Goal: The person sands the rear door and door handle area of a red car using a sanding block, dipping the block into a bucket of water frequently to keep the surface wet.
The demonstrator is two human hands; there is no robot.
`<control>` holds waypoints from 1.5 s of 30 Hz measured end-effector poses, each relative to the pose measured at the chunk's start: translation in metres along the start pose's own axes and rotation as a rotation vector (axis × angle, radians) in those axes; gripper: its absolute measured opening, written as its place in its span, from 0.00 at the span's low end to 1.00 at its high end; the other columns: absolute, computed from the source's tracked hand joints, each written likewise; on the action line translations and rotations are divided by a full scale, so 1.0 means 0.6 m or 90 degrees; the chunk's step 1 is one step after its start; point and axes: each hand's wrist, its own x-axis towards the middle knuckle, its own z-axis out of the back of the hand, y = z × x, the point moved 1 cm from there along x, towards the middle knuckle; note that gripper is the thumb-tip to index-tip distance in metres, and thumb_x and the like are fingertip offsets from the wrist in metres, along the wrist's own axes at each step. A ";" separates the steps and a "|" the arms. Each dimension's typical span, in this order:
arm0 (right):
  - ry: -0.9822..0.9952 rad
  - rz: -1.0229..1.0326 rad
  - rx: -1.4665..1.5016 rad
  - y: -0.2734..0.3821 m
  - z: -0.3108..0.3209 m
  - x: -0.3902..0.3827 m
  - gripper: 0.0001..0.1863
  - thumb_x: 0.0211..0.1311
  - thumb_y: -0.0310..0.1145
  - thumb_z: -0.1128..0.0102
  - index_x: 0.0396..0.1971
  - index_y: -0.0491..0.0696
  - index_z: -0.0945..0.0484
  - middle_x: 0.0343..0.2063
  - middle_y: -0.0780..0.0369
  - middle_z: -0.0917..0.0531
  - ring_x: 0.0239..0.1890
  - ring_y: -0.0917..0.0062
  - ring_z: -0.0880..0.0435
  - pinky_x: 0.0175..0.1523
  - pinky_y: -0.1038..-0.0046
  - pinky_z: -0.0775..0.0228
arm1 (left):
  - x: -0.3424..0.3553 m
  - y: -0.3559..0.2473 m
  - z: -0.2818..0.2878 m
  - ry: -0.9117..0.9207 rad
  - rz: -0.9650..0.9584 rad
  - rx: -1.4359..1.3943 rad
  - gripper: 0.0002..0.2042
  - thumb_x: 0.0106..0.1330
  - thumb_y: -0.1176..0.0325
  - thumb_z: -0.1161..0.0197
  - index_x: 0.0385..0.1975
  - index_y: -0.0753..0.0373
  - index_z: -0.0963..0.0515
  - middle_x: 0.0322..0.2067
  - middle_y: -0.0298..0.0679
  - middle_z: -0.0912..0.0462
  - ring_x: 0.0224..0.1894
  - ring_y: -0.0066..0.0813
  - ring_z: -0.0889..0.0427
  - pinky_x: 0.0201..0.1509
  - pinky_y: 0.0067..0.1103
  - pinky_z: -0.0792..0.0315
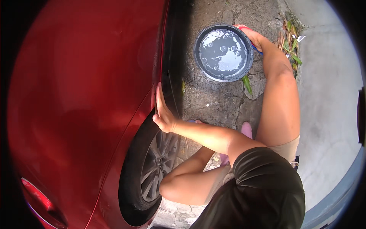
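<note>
A: Where is the right hand (pixel 164 108)?

B: Left of the middle of the picture. It looks like it rests on the low side of the red car (pixel 84 95), just above the wheel (pixel 159 162) in the frame.

A: What are the fingers (pixel 160 97) doing?

B: They are straight and close together, not curled round anything. I can't tell if something is under the palm. The left hand doesn't show, so I can't tell about its fingers.

A: How do you press there well?

B: I think a flat palm is best — push softly and evenly, so nothing gets scratched. Steady feet would help too. And mind the bucket (pixel 196 53) at the top middle! It holds what looks like water (pixel 228 60), and the right foot (pixel 256 36) is just beside it, so a bump could spill some.

A: What does the car look like?

B: Big and shiny! It fills the left side of the picture. The red is bright in some spots and dark in others — and a thin bendy line runs down it. The wheel has grey spokes and a fat black tyre (pixel 131 191).

A: Is it wet?

B: I can't tell.
</note>
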 end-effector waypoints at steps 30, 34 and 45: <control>-0.042 -0.222 0.029 0.093 -0.038 0.031 0.54 0.75 0.71 0.75 0.74 0.41 0.86 0.77 0.47 0.84 0.80 0.57 0.86 0.81 0.57 0.86 | -0.024 -0.011 -0.026 0.000 -0.007 -0.005 0.49 0.69 0.30 0.47 0.76 0.68 0.45 0.78 0.53 0.52 0.78 0.61 0.50 0.72 0.64 0.50; -0.162 -0.290 0.074 0.053 0.009 0.114 0.54 0.75 0.71 0.75 0.76 0.39 0.78 0.78 0.47 0.79 0.81 0.59 0.82 0.82 0.60 0.84 | -0.018 0.008 -0.019 -0.001 -0.009 -0.013 0.49 0.69 0.30 0.47 0.76 0.68 0.45 0.78 0.53 0.51 0.78 0.61 0.50 0.72 0.64 0.49; -0.183 -0.287 -0.045 0.046 -0.021 0.068 0.44 0.82 0.59 0.74 0.78 0.35 0.62 0.79 0.43 0.70 0.82 0.51 0.67 0.83 0.61 0.64 | -0.018 -0.006 -0.052 -0.015 -0.015 -0.011 0.48 0.69 0.30 0.47 0.76 0.67 0.44 0.78 0.53 0.50 0.78 0.61 0.49 0.73 0.63 0.49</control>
